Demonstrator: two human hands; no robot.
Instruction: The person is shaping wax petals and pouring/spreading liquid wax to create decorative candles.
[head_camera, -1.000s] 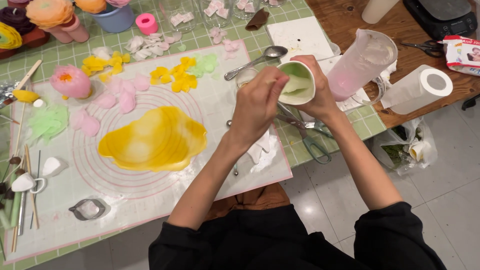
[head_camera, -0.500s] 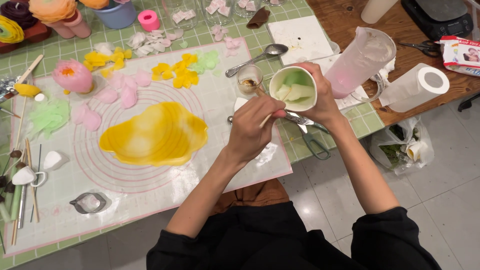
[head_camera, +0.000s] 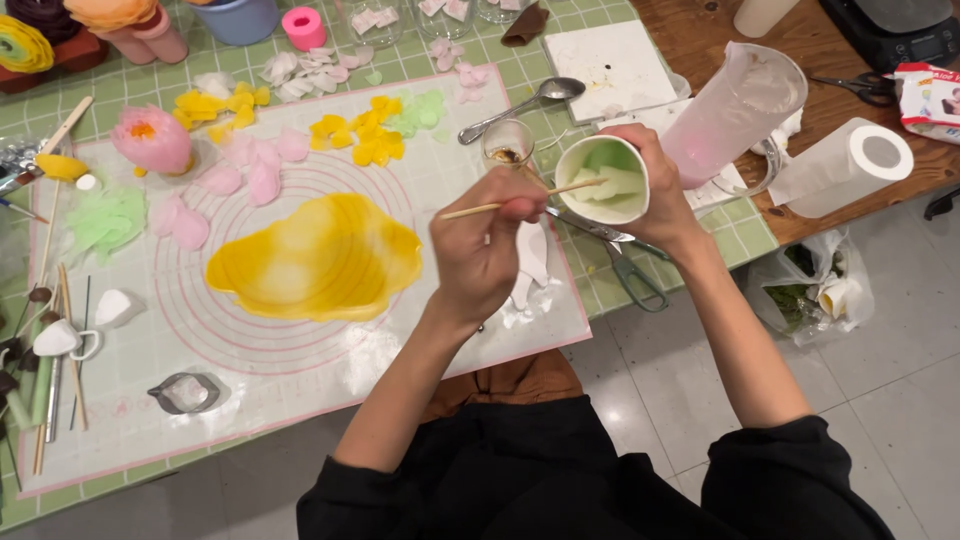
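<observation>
Green gridded counter (head_camera: 640, 300) with a big white mat (head_camera: 300, 380) on it, and a yellow sheet (head_camera: 310, 260) spread flat mid-mat. Person's right hand (head_camera: 655, 185) is wrapped around a cup (head_camera: 603, 180) tipped toward them, pale green stuff inside, held just off the mat's right edge above the scissors (head_camera: 625, 265). Left hand (head_camera: 485, 250) has a closed grip pinching a stick (head_camera: 520, 199), tip poking into the cup. Spoon (head_camera: 520, 105) lies just beyond, pitcher (head_camera: 735, 115) and paper roll (head_camera: 840, 165) to the right. Pink flower (head_camera: 152, 140) and loose petals (head_camera: 370, 130) sit on the far side of the mat.
</observation>
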